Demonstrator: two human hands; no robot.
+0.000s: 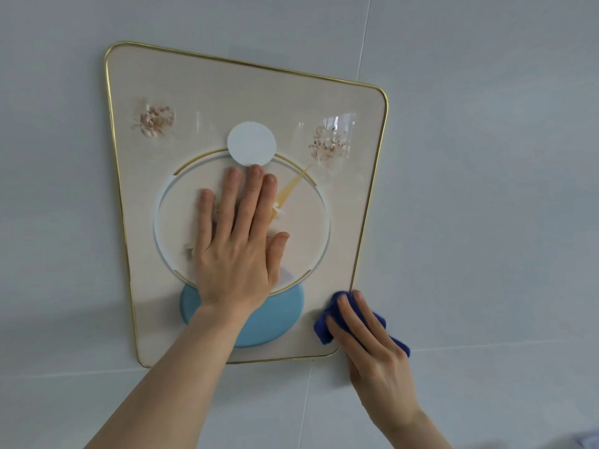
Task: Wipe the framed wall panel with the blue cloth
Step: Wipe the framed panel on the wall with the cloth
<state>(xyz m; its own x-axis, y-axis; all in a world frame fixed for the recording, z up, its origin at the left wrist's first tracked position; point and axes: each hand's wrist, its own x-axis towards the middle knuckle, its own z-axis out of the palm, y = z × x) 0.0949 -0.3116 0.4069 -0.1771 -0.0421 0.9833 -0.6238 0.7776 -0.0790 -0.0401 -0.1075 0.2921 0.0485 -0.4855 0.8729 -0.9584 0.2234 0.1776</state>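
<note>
The framed wall panel [343, 222] hangs on the wall, cream with a thin gold rim, a ring motif, a white disc and a light blue disc. My left hand [236, 241] lies flat on the panel's middle, fingers spread upward and holding nothing. My right hand [366, 338] presses the dark blue cloth [324, 332] against the panel's lower right corner, across the gold rim. Bunched under my fingers, the cloth is partly hidden by them.
Pale grey wall tiles [486, 189] surround the panel, with thin grout lines running up from the panel's top right and below its bottom edge.
</note>
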